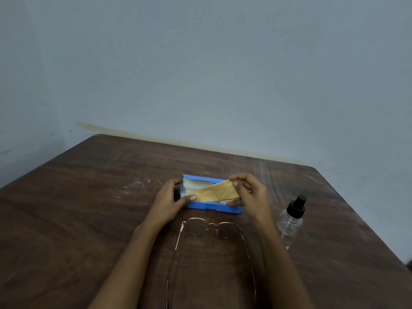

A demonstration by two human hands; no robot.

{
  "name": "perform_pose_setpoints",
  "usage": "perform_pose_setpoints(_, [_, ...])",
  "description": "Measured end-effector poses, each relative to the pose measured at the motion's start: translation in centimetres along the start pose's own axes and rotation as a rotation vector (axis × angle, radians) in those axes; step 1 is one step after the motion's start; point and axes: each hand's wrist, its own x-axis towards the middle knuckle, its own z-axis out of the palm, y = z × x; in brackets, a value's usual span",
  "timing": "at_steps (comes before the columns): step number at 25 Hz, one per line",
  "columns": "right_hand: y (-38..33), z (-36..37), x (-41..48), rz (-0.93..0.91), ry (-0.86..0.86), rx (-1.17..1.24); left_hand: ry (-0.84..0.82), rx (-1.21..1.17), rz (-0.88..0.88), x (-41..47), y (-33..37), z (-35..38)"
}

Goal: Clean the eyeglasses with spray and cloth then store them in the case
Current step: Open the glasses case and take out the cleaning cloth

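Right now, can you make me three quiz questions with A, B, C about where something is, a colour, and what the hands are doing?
1. Where is the clear spray bottle with the black cap?
A. Inside the case
B. On the brown wooden table, beside the right hand
C. In the left hand

2. What colour is the open plastic glasses case?
A. Blue
B. Red
C. Green

3. What is the right hand doing?
A. Resting flat
B. Holding the thin metal-framed eyeglasses
C. Pinching the yellow cloth

Answers: B, the bottle stands on the table; A, the case rim is blue; C, fingers grip the cloth over the case.
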Motion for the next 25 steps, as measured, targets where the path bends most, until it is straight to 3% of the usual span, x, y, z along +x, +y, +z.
perform_pose_setpoints(4, [-0.6,-0.1,0.0,-0.06,-0.046,0.049,0.297,0.153,0.251,-0.4,1.3,0.1])
perform_pose_setpoints(6, [-1.0,-0.2,0.1,-0.11,-0.074,0.061,0.261,0.196,0.363,-0.4,2.2,0.2])
perform_pose_setpoints(10, [-1.7,-0.2,-0.2,-0.183,-0.123,0.09,0.017,0.222,0.426,-0.9,3.9,1.8])
perform_pose_setpoints(13, [-1.9,-0.1,-0.3,-0.22,-0.13,0.069,0.04,0.236,0.475,-1.1,4.2,2.6])
perform_pose_setpoints(19, [-2.3,-0.2,-0.5,-0.301,-0.159,0.149,0.134,0.109,0.446,-1.6,5.6,1.9])
perform_pose_setpoints(25, [-2.7,-0.1,-0.8,-0.341,-0.169,0.096,0.273,-0.186,0.172,-1.8,6.7,1.5])
